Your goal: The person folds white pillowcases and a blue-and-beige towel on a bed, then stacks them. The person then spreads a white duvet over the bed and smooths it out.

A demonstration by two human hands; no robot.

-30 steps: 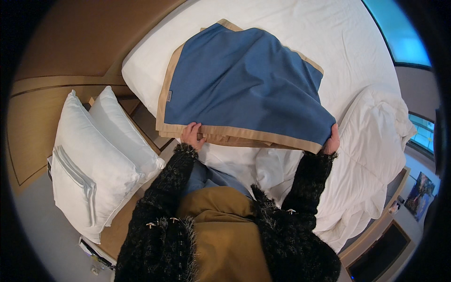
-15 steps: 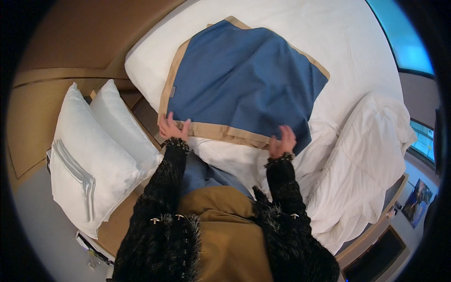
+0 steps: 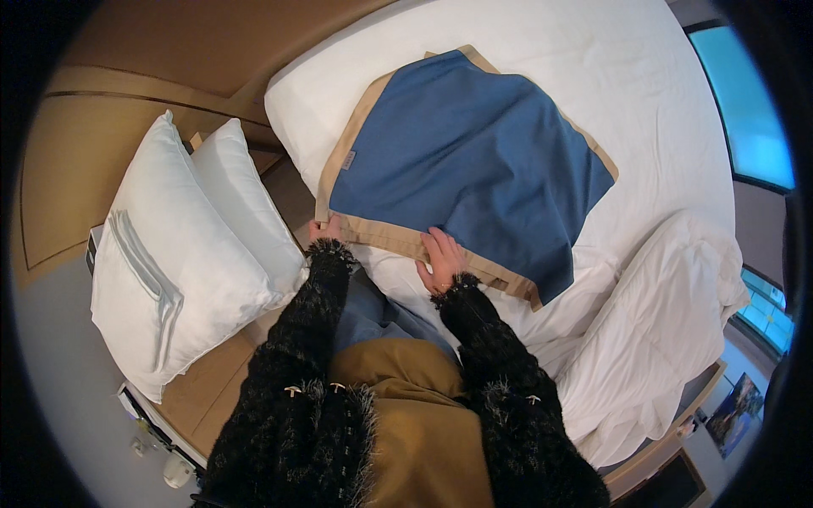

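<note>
A blue cloth with a tan border [image 3: 474, 152] lies spread on the bed, slightly rumpled, with a small label near its left edge. My left hand [image 3: 327, 230] is at the cloth's near left corner, fingers curled round the tan edge. Along the same near border, right of it, rests my right hand [image 3: 442, 258]. Its fingers lie over the tan strip, with the thumb apart from them on the near side. The border's right end hangs free of both hands, over the white bedding.
Two white pillows [image 3: 195, 245] lean at the left, with a folded white cloth [image 3: 140, 262] on the front one. A white mattress [image 3: 660, 110] extends beyond the blue cloth. At the right a white duvet [image 3: 644, 313] is bunched up. Behind the bed's left side stands a brown headboard [image 3: 178, 42].
My right hand has moved left along the near border, closer to my left hand. The left hand's fingers have closed on the corner. The whole view has shifted slightly.
</note>
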